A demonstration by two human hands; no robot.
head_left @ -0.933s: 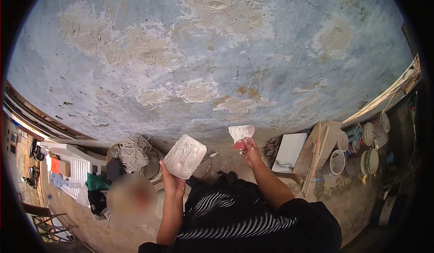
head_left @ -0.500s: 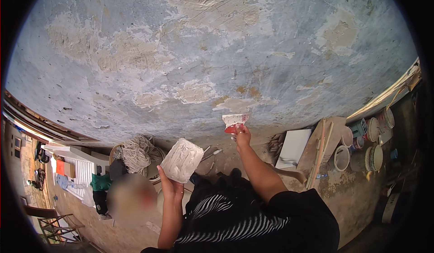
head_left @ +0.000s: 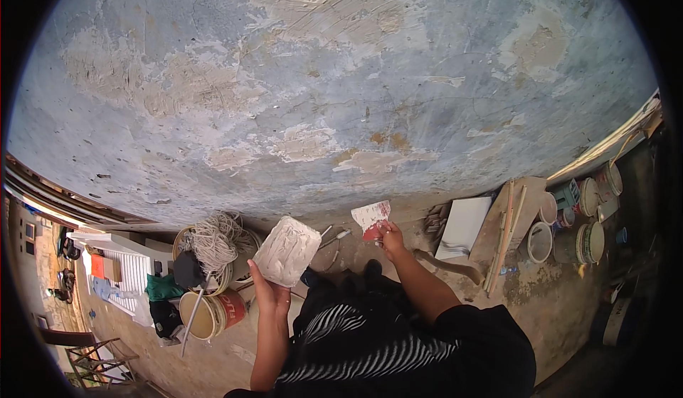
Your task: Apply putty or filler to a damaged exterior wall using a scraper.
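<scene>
A shallow rectangular tray [head_left: 288, 251] smeared with off-white paste rests in my left hand [head_left: 267, 290], low in the middle of the view. My right hand [head_left: 391, 240] grips a wide red putty knife [head_left: 372, 221] coated with white filler, its blade pointing toward the wall and held to the right of the tray. Ahead of both hands is a pale blue plastered wall [head_left: 341, 99] with rough beige patches; whether the blade touches it is hard to tell, but a gap seems to show.
Coiled rope [head_left: 217, 245] in a tub and a red-labelled bucket [head_left: 212, 316] stand left, beside white louvred panels [head_left: 121, 280] and a chair [head_left: 78, 352]. Right are a white board [head_left: 462, 231], a plank with poles [head_left: 509, 234], several buckets [head_left: 589, 241] and concrete floor [head_left: 541, 327].
My right hand with the putty knife moved up toward the wall, then came back down and slightly right. The tray shifted slightly. The blurred patch over the left bucket is gone.
</scene>
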